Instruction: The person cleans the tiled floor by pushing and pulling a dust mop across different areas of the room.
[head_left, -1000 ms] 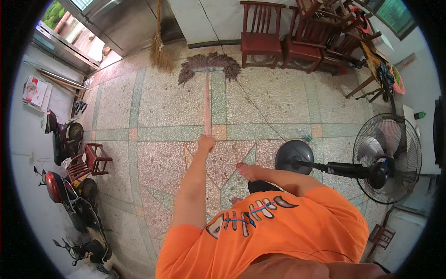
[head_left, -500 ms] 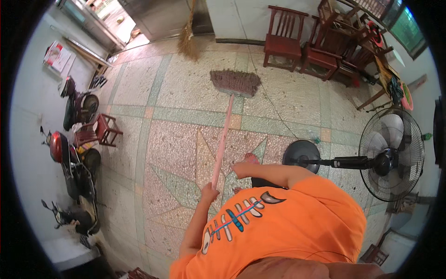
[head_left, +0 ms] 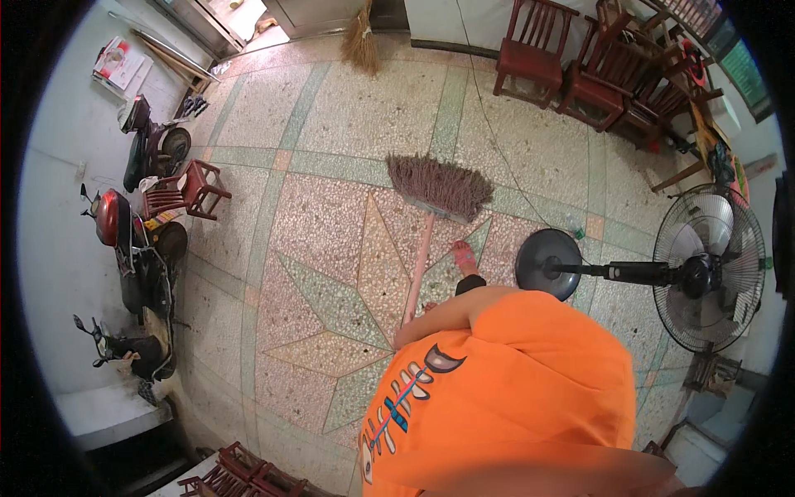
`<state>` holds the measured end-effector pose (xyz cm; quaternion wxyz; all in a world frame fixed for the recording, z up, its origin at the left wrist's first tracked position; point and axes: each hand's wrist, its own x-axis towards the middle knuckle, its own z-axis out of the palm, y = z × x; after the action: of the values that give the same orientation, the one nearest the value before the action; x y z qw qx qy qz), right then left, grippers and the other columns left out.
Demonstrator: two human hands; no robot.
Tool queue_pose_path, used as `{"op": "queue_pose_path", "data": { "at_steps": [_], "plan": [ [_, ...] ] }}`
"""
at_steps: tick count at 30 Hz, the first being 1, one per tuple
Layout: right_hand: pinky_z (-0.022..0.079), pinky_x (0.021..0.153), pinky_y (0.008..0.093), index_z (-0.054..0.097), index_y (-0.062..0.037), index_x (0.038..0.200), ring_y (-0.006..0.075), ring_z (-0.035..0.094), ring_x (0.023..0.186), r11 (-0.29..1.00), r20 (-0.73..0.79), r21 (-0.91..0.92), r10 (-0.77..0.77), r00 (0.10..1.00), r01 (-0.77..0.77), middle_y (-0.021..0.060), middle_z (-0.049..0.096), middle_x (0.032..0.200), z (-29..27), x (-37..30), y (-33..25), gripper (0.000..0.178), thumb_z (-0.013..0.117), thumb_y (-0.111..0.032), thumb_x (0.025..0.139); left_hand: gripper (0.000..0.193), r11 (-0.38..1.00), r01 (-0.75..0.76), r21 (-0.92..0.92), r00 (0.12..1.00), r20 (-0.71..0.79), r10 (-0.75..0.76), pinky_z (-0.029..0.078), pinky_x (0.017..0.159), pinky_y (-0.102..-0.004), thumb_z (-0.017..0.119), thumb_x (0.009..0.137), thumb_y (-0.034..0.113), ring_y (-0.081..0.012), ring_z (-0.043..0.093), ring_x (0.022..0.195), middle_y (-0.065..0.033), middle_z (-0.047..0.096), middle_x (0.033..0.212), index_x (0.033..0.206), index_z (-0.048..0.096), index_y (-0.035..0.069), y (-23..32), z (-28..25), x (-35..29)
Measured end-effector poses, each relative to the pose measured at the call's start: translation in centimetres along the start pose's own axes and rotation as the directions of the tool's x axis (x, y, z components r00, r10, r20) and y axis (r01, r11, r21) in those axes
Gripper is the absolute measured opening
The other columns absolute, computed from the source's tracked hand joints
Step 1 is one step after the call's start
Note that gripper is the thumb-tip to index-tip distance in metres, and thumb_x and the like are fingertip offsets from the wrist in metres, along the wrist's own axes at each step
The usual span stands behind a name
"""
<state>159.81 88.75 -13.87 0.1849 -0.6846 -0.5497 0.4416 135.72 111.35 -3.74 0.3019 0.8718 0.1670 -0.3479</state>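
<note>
A flat string mop [head_left: 440, 187] with brownish-purple strands lies with its head on the floor ahead of me. Its pink handle [head_left: 421, 261] comes back toward my body, and the near end is hidden by the orange shirt. My right hand [head_left: 403, 335] is closed at the handle close to my chest; its fingers show only in part. My left hand is out of sight behind the shirt. Just right of the handle, one foot in a pink sandal [head_left: 464, 255] stands on the floor.
A black pedestal fan [head_left: 700, 275] stands on its round base [head_left: 548, 263] at my right. Red wooden chairs [head_left: 531, 58] fill the far right, and a cord crosses the floor. Scooters [head_left: 124, 248] and a small red chair [head_left: 199, 190] line the left. A straw broom [head_left: 361, 43] leans far ahead.
The mop head has come nearer and slightly right. My right hand, before apart from the handle, is now at it. My left hand has gone out of sight, and my body leans further forward.
</note>
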Motion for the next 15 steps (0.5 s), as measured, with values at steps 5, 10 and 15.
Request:
{"op": "queue_pose_path", "data": {
  "at_steps": [5, 10, 15],
  "plan": [
    [0.039, 0.077, 0.0525, 0.057, -0.0035, 0.093, 0.032, 0.053, 0.093, 0.999, 0.029, 0.042, -0.026, 0.999, 0.024, 0.0166, 0.056, 0.094, -1.3, -0.8, -1.1, 0.025, 0.053, -0.016, 0.072, 0.037, 0.965, 0.113, 0.235, 0.989, 0.064, -0.132, 0.044, 0.057, -0.0424, 0.052, 0.077, 0.031, -0.0366, 0.058, 0.071, -0.0194, 0.059, 0.076, 0.107, 0.053, 0.01, -1.8, -1.4, -2.3],
    [0.038, 0.077, 0.0546, 0.057, -0.005, 0.094, 0.0314, 0.053, 0.093, 0.995, 0.037, 0.091, -0.034, 0.999, 0.031, 0.016, 0.056, 0.095, -3.6, -3.0, -0.6, 0.025, 0.053, -0.016, 0.072, 0.037, 0.862, 0.18, 0.473, 0.96, 0.108, -0.26, 0.044, 0.057, -0.0426, 0.05, 0.078, 0.032, -0.0371, 0.058, 0.071, -0.0195, 0.059, 0.076, 0.108, 0.053, 0.012, 5.4, -5.3, -3.2],
    [0.04, 0.073, 0.0527, 0.057, -0.0062, 0.092, 0.0281, 0.054, 0.094, 0.992, -0.259, 0.026, 0.128, 0.957, -0.126, 0.012, 0.058, 0.093, -8.5, -6.7, 3.6, 0.025, 0.055, -0.014, 0.068, 0.032, 0.986, 0.141, 0.089, 0.987, -0.085, -0.134, 0.044, 0.056, -0.0428, 0.052, 0.075, 0.028, -0.0349, 0.058, 0.067, -0.0175, 0.059, 0.071, 0.102, 0.056, 0.013, 19.7, -11.4, 0.8]
  ]
}}
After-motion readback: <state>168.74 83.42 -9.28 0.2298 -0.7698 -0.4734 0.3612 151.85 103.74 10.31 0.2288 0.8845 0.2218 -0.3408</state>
